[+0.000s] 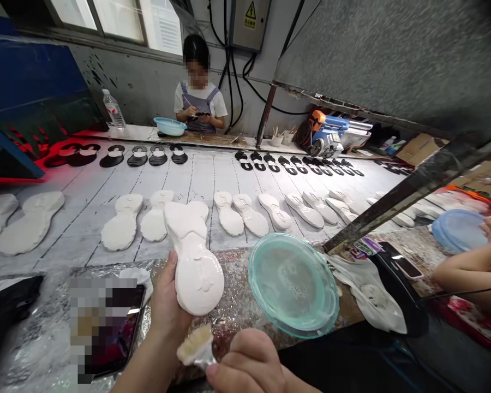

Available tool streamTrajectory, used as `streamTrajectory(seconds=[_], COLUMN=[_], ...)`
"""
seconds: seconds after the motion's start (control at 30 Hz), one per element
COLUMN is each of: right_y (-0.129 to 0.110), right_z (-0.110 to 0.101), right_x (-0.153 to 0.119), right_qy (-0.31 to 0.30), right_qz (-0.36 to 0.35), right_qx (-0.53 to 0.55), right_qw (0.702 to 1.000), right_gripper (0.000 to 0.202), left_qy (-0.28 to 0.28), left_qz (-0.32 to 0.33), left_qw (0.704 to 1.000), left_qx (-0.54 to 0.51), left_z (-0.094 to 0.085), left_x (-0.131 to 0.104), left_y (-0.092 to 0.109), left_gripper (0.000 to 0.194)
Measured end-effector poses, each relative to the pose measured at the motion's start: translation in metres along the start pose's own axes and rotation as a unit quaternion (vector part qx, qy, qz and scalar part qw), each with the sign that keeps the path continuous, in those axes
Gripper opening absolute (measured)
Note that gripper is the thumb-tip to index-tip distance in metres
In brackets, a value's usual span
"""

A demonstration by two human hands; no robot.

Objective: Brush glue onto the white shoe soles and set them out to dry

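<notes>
A glossy white shoe sole (198,278) is held up by my left hand (169,305), its fingers wrapped beneath and along the side. My right hand (253,360) grips a flat brush (196,344) with pale bristles, just below the sole and apart from it. The brush handle is mostly hidden in my fingers. To the right of the sole stands a round turquoise basin (292,286) with cloudy liquid in it. Behind my left hand, more white soles (123,221) lie in a row on the pale, line-marked surface (204,169).
Left of my forearm lies a phone (118,327) on plastic film. Black sole pieces (155,155) form a far row. A slanted metal post (393,191) crosses the right side. A co-worker (200,93) sits opposite; another person's arm (466,267) reaches toward a blue basin (458,229).
</notes>
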State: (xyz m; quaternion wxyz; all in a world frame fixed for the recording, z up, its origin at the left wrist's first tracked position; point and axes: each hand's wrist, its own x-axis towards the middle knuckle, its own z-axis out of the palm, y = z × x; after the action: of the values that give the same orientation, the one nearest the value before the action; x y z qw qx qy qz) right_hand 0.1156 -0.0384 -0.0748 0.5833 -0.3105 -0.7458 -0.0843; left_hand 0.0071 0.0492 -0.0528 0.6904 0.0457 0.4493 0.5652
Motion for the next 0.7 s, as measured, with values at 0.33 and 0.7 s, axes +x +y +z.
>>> streamTrajectory(seconds=[0.33, 0.7], right_y=[0.010, 0.022], right_z=[-0.015, -0.042], right_x=[-0.001, 0.010], right_qy=[0.048, 0.032], right_qz=[0.100, 0.316], right_qx=[0.070, 0.143], right_qw=[0.991, 0.937], right_gripper=[0.028, 0.023], left_qy=[-0.060, -0.172], left_qz=[-0.198, -0.013], left_qw=[0.978, 0.965], left_qx=[-0.008, 0.198], left_z=[-0.005, -0.012], left_x=[0.013, -0.005], left_y=[0.011, 0.005], left_gripper=[0.030, 0.037])
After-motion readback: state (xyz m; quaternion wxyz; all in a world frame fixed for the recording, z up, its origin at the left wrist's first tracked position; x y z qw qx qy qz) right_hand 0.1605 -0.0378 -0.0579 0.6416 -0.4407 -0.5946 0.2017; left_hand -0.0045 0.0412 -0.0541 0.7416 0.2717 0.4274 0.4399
